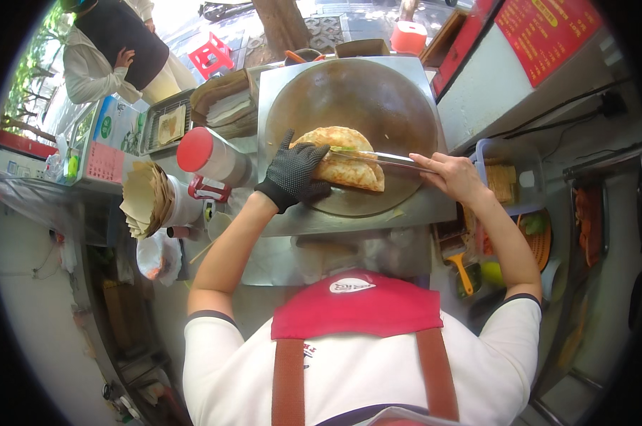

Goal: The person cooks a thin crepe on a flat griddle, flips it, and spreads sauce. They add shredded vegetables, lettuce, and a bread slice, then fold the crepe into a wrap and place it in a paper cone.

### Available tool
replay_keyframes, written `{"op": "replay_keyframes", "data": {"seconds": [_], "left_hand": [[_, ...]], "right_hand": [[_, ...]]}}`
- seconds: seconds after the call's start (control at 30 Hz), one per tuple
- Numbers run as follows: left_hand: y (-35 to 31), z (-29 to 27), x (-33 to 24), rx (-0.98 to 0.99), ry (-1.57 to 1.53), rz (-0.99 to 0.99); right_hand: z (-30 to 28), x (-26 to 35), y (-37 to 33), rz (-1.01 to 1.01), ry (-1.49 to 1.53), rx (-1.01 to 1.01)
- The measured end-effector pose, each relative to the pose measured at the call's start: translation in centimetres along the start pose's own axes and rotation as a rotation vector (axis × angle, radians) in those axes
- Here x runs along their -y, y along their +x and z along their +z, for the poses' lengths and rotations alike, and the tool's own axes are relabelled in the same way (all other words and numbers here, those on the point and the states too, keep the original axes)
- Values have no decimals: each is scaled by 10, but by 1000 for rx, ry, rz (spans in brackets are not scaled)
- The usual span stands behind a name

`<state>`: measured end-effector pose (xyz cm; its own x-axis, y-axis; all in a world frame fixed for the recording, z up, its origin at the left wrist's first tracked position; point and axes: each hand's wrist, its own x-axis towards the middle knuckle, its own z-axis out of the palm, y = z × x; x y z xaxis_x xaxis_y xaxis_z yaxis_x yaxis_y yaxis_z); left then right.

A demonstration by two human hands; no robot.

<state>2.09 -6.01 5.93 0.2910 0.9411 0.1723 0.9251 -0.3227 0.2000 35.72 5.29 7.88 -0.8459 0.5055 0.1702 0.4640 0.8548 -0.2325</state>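
Observation:
A browned, folded pancake (353, 172) lies on the round griddle (399, 92). Along its middle runs a gap where some green filling shows. My left hand (296, 172), in a black dotted glove, holds the pancake's left end, its fingers reaching over the top and the thumb near the lower edge. From the right, my bare right hand (452, 175) grips a long flat metal blade (395, 158), whose far part lies in the gap between the pancake's halves. Whether this tool is a knife or a spatula I cannot tell.
At left stand a red-lidded container (197, 150), a stack of paper bags (147, 197) and a wire-rack tray (154, 138). Right of the griddle are a clear plastic bin (527, 174) and a yellow-handled brush (463, 275). A person (97, 71) stands beyond the counter.

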Motion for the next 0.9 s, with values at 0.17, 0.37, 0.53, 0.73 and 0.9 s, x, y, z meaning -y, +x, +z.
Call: {"op": "replay_keyframes", "data": {"seconds": [0.17, 0.37, 0.53, 0.73, 0.9], "left_hand": [[12, 1, 7, 91, 20, 29], [36, -24, 2, 377, 72, 33], [59, -23, 18, 490, 108, 118], [92, -39, 22, 750, -18, 101], [109, -32, 38, 892, -127, 57]], "right_hand": [[-4, 2, -7, 118, 172, 20], [-59, 27, -18, 235, 283, 147], [-64, 45, -17, 90, -122, 119], [-62, 31, -10, 127, -88, 221], [-68, 4, 10, 198, 204, 356]]}}
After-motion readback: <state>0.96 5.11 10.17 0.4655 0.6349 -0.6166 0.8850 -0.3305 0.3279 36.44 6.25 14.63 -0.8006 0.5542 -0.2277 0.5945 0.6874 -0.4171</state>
